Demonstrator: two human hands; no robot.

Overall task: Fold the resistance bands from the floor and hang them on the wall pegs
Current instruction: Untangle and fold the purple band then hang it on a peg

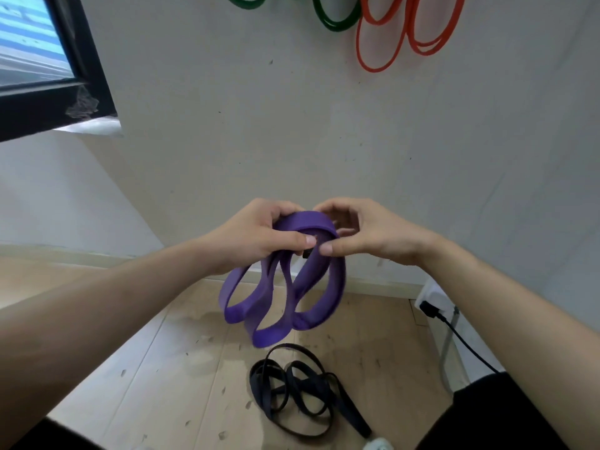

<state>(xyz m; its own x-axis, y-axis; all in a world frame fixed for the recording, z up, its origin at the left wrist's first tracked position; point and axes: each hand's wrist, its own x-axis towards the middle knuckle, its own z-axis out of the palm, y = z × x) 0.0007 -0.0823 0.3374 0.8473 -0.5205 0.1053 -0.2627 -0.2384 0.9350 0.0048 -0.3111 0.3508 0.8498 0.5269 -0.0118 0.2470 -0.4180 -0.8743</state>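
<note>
A wide purple resistance band [285, 297] hangs in several folded loops in front of the wall, held at its top by both hands. My left hand [256, 235] grips the gathered top from the left, thumb across the front. From the right, my right hand [360, 233] pinches the same bunch, thumb and fingers curled around it. On the floor below lies a tangled black band [298, 391]. Green bands [334, 14] and orange bands [409, 30] hang on the wall at the top; their pegs are out of view.
A dark-framed window [48, 66] sits at the upper left. A white wall socket with a black plug and cable [435, 306] is low on the right wall. The wooden floor [181, 368] is scuffed.
</note>
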